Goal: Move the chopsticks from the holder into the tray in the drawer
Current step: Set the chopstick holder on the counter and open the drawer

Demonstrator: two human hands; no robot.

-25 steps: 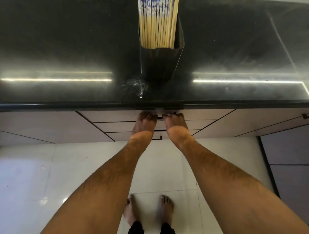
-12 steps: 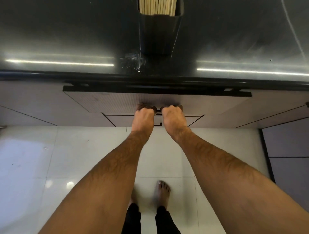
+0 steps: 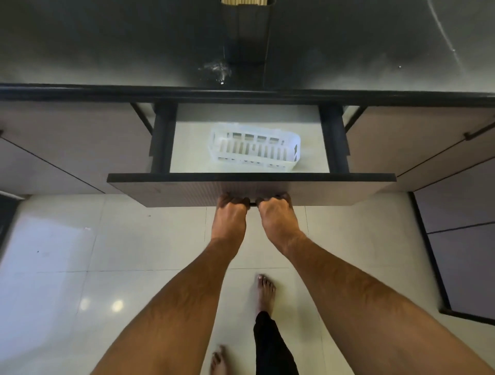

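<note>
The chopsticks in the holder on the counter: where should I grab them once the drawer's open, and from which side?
Probably pinch the chopsticks by their exposed tops, coming from above. They stand upright in the dark holder, whose walls hide the rest. Both the left hand and right hand are on the drawer handle, so one must let go first.

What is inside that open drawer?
The drawer holds a white slotted tray, which looks empty. The rear of the drawer is hidden under the countertop.
</note>
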